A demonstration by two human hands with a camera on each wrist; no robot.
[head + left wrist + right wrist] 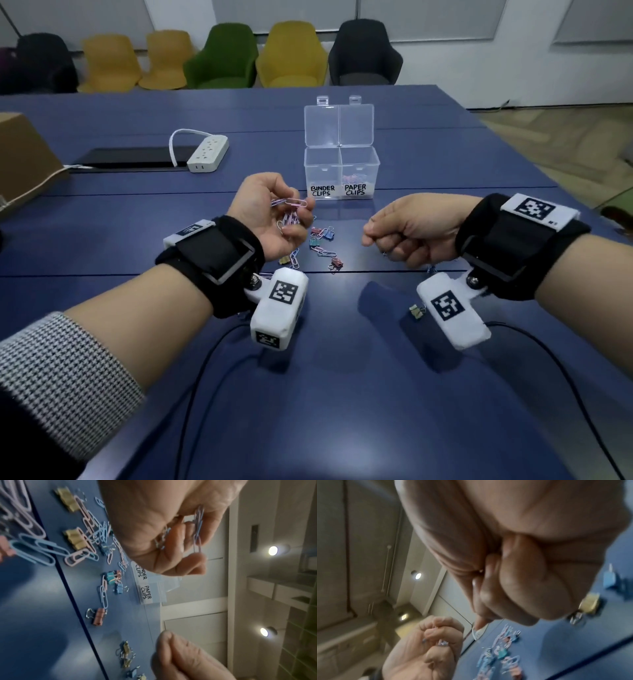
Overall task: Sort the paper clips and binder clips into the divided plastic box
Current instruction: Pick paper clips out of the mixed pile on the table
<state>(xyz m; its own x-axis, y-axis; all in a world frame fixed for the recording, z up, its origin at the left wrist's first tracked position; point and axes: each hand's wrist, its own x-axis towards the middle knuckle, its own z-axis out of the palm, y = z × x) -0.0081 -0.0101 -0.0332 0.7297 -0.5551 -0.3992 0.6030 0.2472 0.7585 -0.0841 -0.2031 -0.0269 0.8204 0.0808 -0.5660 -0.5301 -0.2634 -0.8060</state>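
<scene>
My left hand is cupped palm-up above the blue table, its curled fingers holding several pastel paper clips; the left wrist view shows the paper clips pinched at the fingertips. My right hand is a closed fist to the right of it; the right wrist view shows the right hand tightly curled with nothing clearly in it. Loose paper clips and binder clips lie between the hands. The clear divided box stands behind them with its lid up, labelled BINDER CLIPS left and PAPER CLIPS right, with several clips in the right half.
A lone olive binder clip lies near my right wrist camera. A white power strip sits at the back left beside a dark cable slot, and a cardboard box stands at the left edge. Black cables cross the near table. Chairs line the wall.
</scene>
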